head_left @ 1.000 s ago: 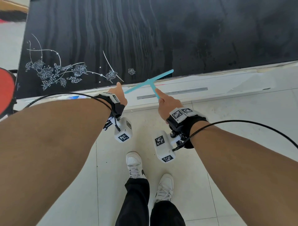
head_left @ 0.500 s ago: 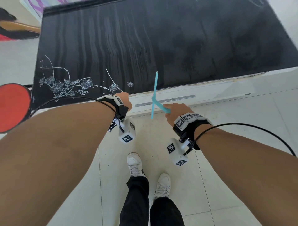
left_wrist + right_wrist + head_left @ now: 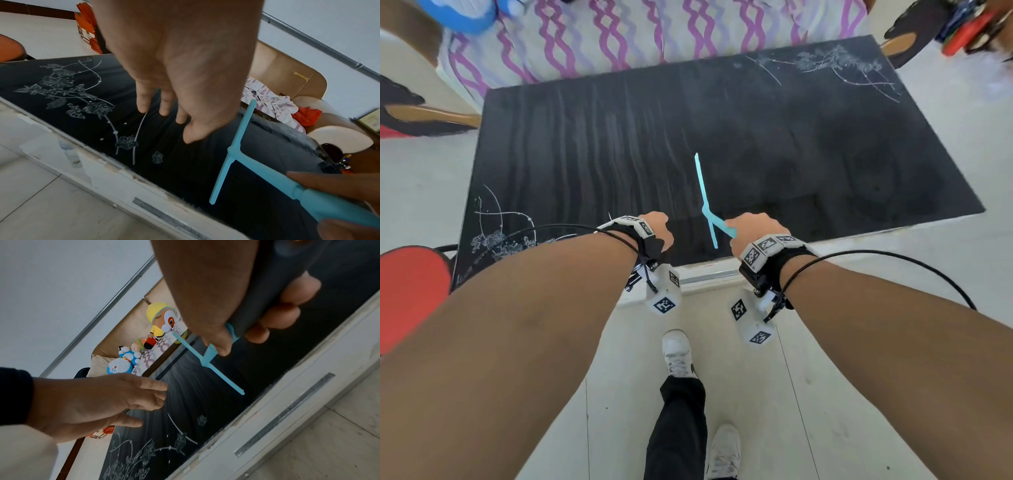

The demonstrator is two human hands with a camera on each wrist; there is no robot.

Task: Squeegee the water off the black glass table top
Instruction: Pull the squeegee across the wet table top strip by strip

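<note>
Pale floor tiles (image 3: 825,394) run up to the white front edge (image 3: 705,274) of the black glass table top (image 3: 774,144), where the person's 2 white shoes (image 3: 677,353) stand nearest to the viewer. Just over that near edge, the right hand (image 3: 755,231) is curled round the handle of a light blue squeegee (image 3: 705,202), thumb lying along the handle and fingers wrapped beneath it; the T-shaped blade runs from the near edge toward the middle of the glass, raised and tilted in the head view. Beside it, the left hand (image 3: 659,230) hangs over the glass with fingers loosely spread and slightly bent, holding nothing. White etched flowers (image 3: 496,240) mark the near left corner of the table top, and streaks run across its left half. Beyond the far edge lies a purple-patterned sofa cover (image 3: 637,31) with soft toys (image 3: 123,361), and a red stool (image 3: 407,294) stands off the left corner.
</note>
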